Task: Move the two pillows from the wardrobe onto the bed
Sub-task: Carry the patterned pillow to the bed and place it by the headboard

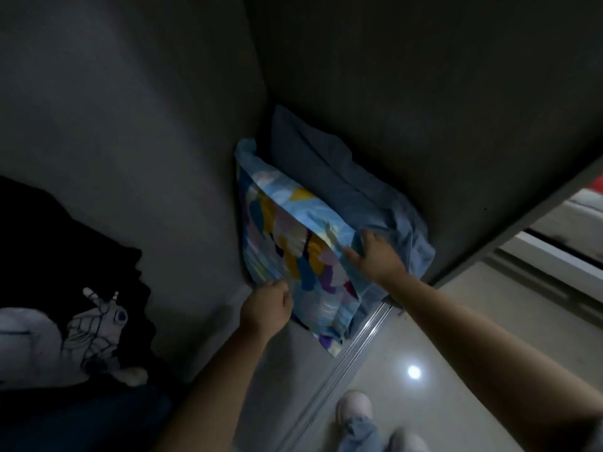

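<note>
Two pillows sit on the wardrobe floor, both standing on edge in its dim corner. Patterned pillow is in front, w/ blue, yellow and purple patches; plain blue pillow leans right behind it, touching it, against the dark wall. Patterned pillow's far edge is pressed to the other wall; its near lower corner hangs a bit over the sliding track at the wardrobe's front edge.

Left hand is closed, pinching the patterned pillow's lower left edge. Right hand grips its upper right edge, fingers curled over the top betw. the two pillows, thumb on the patterned face. Both forearms reach in from the front.

Left of the patterned pillow, well apart, a black garment w/ a white print hangs or lies; can't tell which. Bare wardrobe floor shows betw. garment and pillow.

Outside the track, pale glossy floor is open, w/ one bright light reflection. A foot in a light shoe stands there, near the track. Bed can't be made out.
</note>
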Demonstrator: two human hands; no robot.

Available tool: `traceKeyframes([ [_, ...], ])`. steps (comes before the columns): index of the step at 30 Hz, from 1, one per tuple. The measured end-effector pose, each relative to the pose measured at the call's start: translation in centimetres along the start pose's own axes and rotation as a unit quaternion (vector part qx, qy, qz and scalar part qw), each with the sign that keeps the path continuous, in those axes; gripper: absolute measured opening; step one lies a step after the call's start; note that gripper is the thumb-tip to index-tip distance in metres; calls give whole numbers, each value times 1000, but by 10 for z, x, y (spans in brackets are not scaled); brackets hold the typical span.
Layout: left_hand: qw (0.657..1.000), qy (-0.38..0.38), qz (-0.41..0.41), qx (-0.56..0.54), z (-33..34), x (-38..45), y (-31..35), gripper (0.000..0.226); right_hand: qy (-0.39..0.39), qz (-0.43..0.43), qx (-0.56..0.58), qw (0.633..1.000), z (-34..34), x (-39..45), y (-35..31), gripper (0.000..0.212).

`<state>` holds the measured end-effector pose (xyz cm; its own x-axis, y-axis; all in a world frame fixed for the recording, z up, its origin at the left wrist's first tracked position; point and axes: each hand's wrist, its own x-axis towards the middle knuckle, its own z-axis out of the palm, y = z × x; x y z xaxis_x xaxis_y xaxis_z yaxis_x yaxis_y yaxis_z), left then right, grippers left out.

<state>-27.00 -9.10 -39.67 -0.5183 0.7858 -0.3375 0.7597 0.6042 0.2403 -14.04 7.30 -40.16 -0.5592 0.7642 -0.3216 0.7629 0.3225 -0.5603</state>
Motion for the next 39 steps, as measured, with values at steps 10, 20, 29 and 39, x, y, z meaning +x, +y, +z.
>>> traceKeyframes([
  [10, 978, 155, 95, -98, -22, 50, -2, 43, -106, -55, -96, 988, 24, 41, -1, 48],
  [20, 971, -81, 218, 54, -33, 81, 26, 49, -258, -142, -116, 948, 49, -32, 23, 44],
  [29, 911, -179, 251, 273, 3, 42, 9, 57, -236, -69, -25, 969, 56, -78, 37, 34],
  [39, 835, -284, 347, 319, 6, -27, 136, 28, -270, -15, 33, 962, -29, -165, 111, 21],
])
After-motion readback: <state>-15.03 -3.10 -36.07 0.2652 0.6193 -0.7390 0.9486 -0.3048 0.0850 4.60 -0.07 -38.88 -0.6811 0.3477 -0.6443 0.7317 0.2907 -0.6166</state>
